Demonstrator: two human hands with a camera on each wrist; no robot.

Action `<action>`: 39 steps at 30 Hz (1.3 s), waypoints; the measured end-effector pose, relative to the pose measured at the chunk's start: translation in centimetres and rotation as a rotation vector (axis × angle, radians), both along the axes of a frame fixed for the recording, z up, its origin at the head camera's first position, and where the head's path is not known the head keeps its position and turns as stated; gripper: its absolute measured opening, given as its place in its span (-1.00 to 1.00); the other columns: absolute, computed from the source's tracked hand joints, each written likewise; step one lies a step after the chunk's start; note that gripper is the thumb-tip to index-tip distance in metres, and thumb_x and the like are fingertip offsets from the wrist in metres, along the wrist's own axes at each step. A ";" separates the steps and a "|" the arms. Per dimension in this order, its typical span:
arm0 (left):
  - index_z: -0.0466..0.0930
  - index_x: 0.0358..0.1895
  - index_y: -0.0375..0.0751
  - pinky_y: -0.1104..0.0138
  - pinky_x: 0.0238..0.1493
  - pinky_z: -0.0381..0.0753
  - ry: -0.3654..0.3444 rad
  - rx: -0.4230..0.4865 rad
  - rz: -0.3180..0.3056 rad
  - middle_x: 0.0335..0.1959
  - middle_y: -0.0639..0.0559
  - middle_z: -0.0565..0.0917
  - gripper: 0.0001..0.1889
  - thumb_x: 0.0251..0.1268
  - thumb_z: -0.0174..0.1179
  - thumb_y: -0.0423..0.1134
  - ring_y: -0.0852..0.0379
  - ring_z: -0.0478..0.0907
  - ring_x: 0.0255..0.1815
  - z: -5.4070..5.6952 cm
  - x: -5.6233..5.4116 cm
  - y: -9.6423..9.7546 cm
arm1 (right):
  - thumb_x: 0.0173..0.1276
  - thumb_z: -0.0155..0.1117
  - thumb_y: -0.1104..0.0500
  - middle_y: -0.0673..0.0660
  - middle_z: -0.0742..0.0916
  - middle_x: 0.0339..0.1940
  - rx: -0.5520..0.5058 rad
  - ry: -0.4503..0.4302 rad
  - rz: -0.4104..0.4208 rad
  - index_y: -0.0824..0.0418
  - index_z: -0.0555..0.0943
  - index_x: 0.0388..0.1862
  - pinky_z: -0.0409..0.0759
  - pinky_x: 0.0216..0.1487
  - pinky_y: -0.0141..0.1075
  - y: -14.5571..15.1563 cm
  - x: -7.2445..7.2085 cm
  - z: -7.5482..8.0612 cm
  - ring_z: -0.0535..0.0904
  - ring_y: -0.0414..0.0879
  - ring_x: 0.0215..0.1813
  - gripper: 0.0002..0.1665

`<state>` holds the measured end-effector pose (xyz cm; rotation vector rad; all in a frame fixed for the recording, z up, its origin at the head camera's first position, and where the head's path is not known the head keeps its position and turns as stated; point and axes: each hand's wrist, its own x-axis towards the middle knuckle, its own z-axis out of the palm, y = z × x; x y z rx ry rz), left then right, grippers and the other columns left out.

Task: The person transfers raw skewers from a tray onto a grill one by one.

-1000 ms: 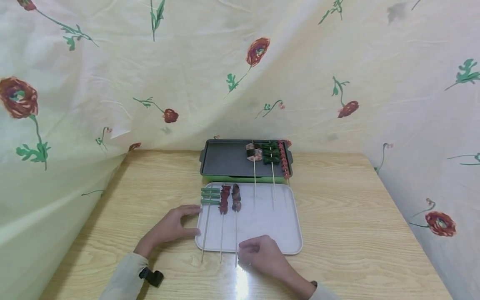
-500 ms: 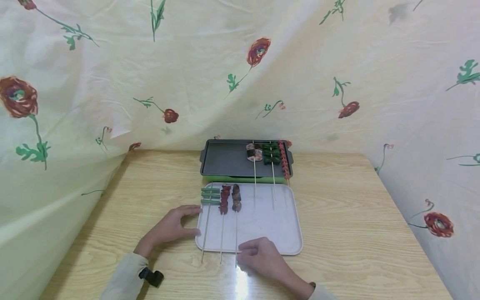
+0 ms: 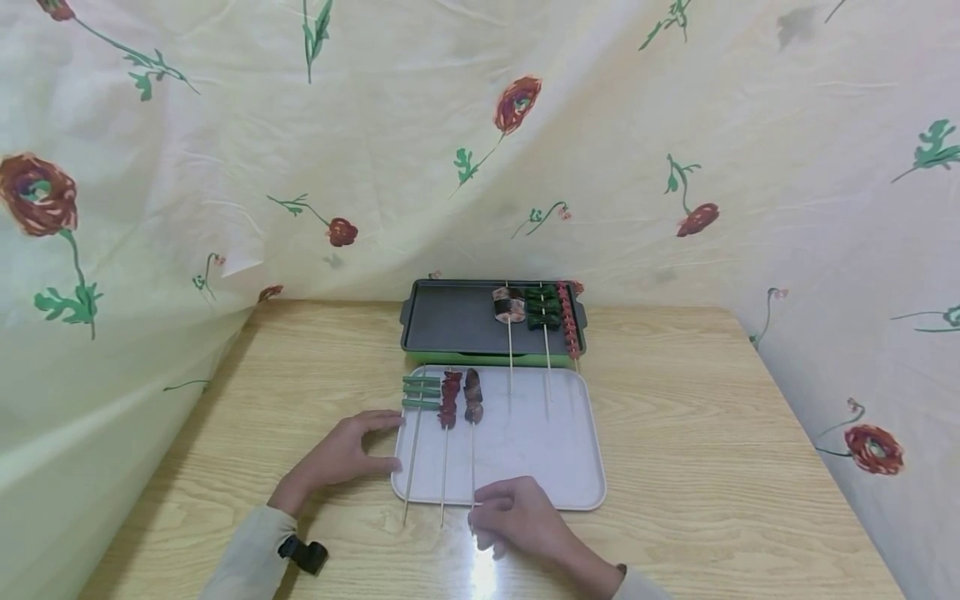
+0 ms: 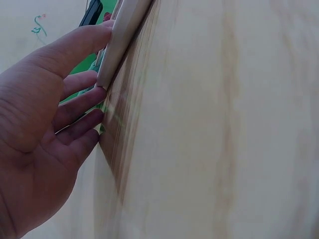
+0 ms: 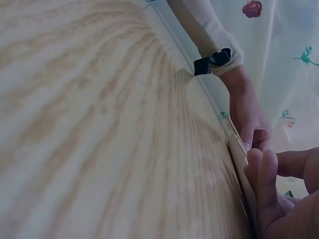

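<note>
Three skewers lie side by side on a white tray (image 3: 536, 450): a green vegetable skewer (image 3: 421, 392), a red meat skewer (image 3: 448, 400) and a brown meat skewer (image 3: 472, 396). My left hand (image 3: 356, 450) rests at the tray's left edge, thumb and fingers spread apart. In the left wrist view the fingertips of the left hand (image 4: 55, 104) touch the tray's rim (image 4: 119, 40). My right hand (image 3: 521, 517) pinches the lower stick of the brown meat skewer at the tray's front edge. In the right wrist view its fingers (image 5: 267, 179) are bunched; the stick is hard to see there.
Behind the tray stands a dark grill plate (image 3: 453, 317) on a green base. On its right half lie a fish-like skewer (image 3: 509, 306), a dark green skewer (image 3: 543, 308) and a thin red skewer (image 3: 567, 321). A flowered cloth (image 3: 420, 167) hangs behind the wooden table (image 3: 675, 433).
The right hand's fingertips have shifted slightly left, onto the stick of the brown meat skewer. My left hand, the tray and the skewers stay in place.
</note>
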<state>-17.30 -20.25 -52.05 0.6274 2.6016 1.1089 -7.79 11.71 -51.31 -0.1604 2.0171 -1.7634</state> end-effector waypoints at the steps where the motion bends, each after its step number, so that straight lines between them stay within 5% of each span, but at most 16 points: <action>1: 0.53 0.41 -0.04 -0.09 0.52 0.34 0.000 0.000 0.000 0.46 -0.06 0.47 -0.23 0.13 0.50 0.14 -0.17 0.33 0.52 0.0 0.0 0.0 | 0.33 0.41 0.21 0.23 0.82 -0.36 -0.007 -0.001 -0.003 0.60 0.55 0.17 0.78 -0.52 -0.19 0.0 0.0 0.0 0.75 -0.01 -0.47 -0.43; 17: 0.53 0.40 -0.01 -0.08 0.52 0.34 -0.014 -0.010 0.018 0.46 -0.05 0.47 -0.23 0.11 0.51 0.15 -0.16 0.33 0.52 0.0 0.0 0.1 | 0.27 0.43 0.24 0.12 0.82 -0.36 0.087 0.094 -0.023 0.45 0.67 -0.01 0.76 -0.33 -0.36 0.5 -0.2 0.7 0.75 -0.04 -0.38 -0.63; 39: 0.54 0.39 -0.05 -0.08 0.51 0.35 0.007 0.002 0.007 0.45 -0.06 0.49 -0.23 0.10 0.52 0.13 -0.16 0.35 0.50 0.1 0.1 0.1 | 0.27 0.44 0.22 0.09 0.78 -0.39 0.056 0.082 -0.038 0.46 0.67 0.03 0.74 -0.35 -0.37 0.8 1.8 3.1 0.72 -0.08 -0.39 -0.58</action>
